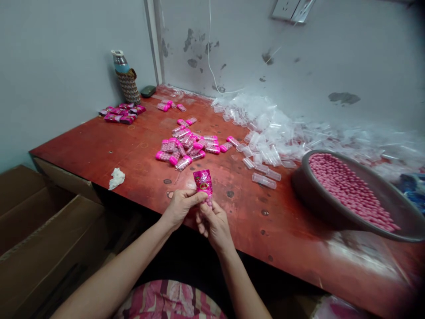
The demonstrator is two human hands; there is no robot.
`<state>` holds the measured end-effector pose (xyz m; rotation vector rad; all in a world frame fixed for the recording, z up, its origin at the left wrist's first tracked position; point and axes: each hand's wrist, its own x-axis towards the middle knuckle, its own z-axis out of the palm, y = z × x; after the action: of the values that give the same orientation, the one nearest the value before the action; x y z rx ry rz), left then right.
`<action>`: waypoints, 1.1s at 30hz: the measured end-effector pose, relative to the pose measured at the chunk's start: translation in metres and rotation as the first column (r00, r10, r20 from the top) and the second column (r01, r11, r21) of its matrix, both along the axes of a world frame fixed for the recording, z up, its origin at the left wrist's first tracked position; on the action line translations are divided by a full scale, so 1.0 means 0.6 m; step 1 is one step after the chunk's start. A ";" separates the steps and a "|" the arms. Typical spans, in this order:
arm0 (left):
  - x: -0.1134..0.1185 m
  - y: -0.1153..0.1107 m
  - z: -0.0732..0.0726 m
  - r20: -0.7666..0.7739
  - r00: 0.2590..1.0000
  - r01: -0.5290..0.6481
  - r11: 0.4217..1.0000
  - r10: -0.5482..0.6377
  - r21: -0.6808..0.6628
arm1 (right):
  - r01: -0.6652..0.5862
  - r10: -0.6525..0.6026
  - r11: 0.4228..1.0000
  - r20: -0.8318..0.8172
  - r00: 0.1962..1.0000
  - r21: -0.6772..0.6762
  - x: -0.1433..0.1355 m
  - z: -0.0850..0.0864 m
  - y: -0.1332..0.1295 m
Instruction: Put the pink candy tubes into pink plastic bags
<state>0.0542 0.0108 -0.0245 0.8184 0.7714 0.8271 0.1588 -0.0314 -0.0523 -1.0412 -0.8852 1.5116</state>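
Near the table's front edge, my left hand (181, 207) pinches the left side of a shiny magenta printed packet (203, 181) between thumb and fingers. My right hand (214, 221) closes on its lower end, where pale pink balls show. The packet stands upright above the tabletop, its base hidden by my fingers. Beyond my hands lies a loose pile of clear tubes (186, 144) with bright pink caps, filled with pink balls. On the right, a grey-brown basin (299, 177) holds many pink balls (348, 190).
Clear tubes (264, 180) are heaped along the back wall. Magenta packets (121, 116) lie at the far left beside a bottle (128, 84) in a woven cover. Crumpled white tissue (117, 178) rests near the red table's (83, 153) edge. Cardboard boxes (49, 226) stand below left.
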 end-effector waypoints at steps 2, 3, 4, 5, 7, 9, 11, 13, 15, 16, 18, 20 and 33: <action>0.001 0.001 0.001 0.048 0.999 0.002 1.000 -0.001 -0.010 | -0.001 0.001 1.000 0.011 1.000 -0.002 0.000 0.000 0.001; 0.002 0.002 0.002 0.064 0.998 -0.003 1.000 0.004 -0.017 | 0.004 -0.004 1.000 0.040 0.999 0.004 0.000 0.001 0.001; 0.004 0.003 0.002 0.068 0.998 -0.015 1.000 0.017 -0.024 | 0.015 -0.017 1.000 0.084 0.996 0.016 0.000 0.002 0.001; 0.005 0.003 0.002 0.061 0.997 -0.040 0.999 0.041 -0.029 | 0.034 -0.039 0.999 0.138 0.990 0.033 0.001 0.004 0.000; 0.009 0.001 -0.001 0.021 0.993 -0.112 0.993 0.113 -0.030 | 0.085 -0.101 0.994 0.243 0.965 0.072 0.003 0.006 -0.002; 0.010 -0.004 -0.006 -0.026 0.985 -0.169 0.986 0.169 -0.012 | 0.100 -0.116 0.992 0.266 0.957 0.074 0.005 0.006 -0.004; 0.009 -0.010 -0.010 -0.066 0.983 -0.174 0.985 0.174 0.004 | 0.057 -0.060 0.998 0.179 0.982 0.023 0.006 0.003 -0.006; 0.006 -0.013 -0.011 -0.079 0.986 -0.149 0.989 0.149 0.009 | -0.012 0.013 0.999 0.041 0.999 -0.033 0.006 0.000 -0.006; 0.003 -0.014 -0.010 -0.041 0.991 -0.124 0.992 0.124 -0.004 | -0.051 0.048 0.997 -0.041 0.998 -0.059 0.005 -0.003 -0.005; 0.001 -0.013 -0.008 -0.010 0.994 -0.109 0.994 0.109 -0.017 | -0.057 0.054 0.996 -0.048 0.997 -0.063 0.004 -0.004 -0.004; 0.000 -0.011 -0.006 0.041 0.996 -0.072 0.997 0.073 -0.043 | -0.051 0.051 0.997 -0.016 0.999 -0.058 0.002 -0.006 -0.004; 0.001 -0.009 -0.007 0.043 0.998 -0.036 0.998 0.038 -0.043 | -0.038 0.040 0.999 0.061 0.997 -0.037 0.002 -0.005 -0.005; 0.001 -0.020 -0.021 -0.065 0.987 -0.148 0.989 0.149 0.024 | -0.095 0.095 0.995 0.009 0.995 -0.028 0.000 -0.005 -0.010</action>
<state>0.0549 -0.0013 -0.0370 0.8155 0.8932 0.9450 0.1586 -0.0374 -0.0551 -1.0399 -0.9345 1.6033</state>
